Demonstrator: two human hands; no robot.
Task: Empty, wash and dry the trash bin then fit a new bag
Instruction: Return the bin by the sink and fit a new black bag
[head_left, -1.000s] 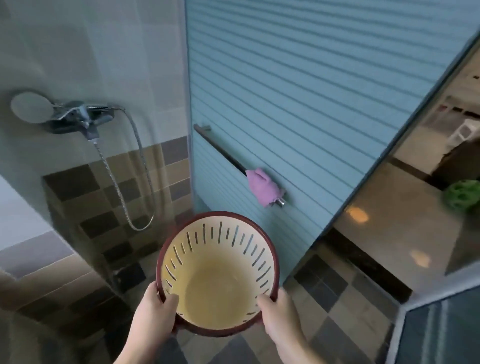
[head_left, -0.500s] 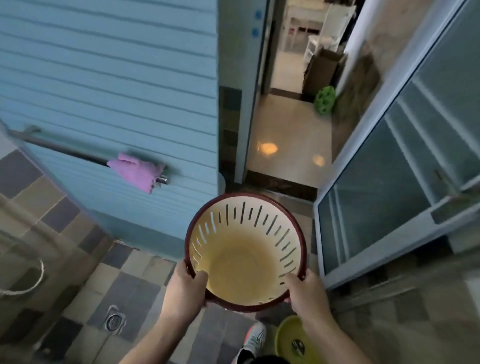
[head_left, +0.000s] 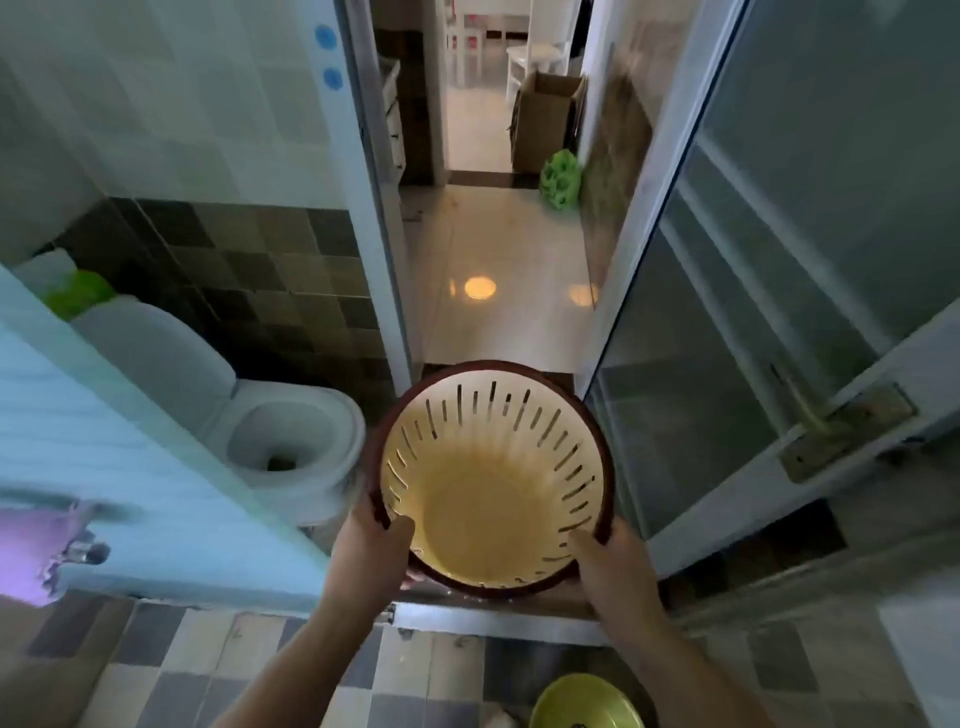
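Now I am holding the trash bin (head_left: 493, 483) with both hands, left hand (head_left: 371, 551) and right hand (head_left: 610, 566) clamped on its near rim. Having turned from the shower wall, I am facing the open doorway (head_left: 493, 260); the bin looks empty, drying apparently pending.

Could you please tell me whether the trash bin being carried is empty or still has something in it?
Empty: the trash bin, held by the left hand and right hand, shows its bare yellow bottom.
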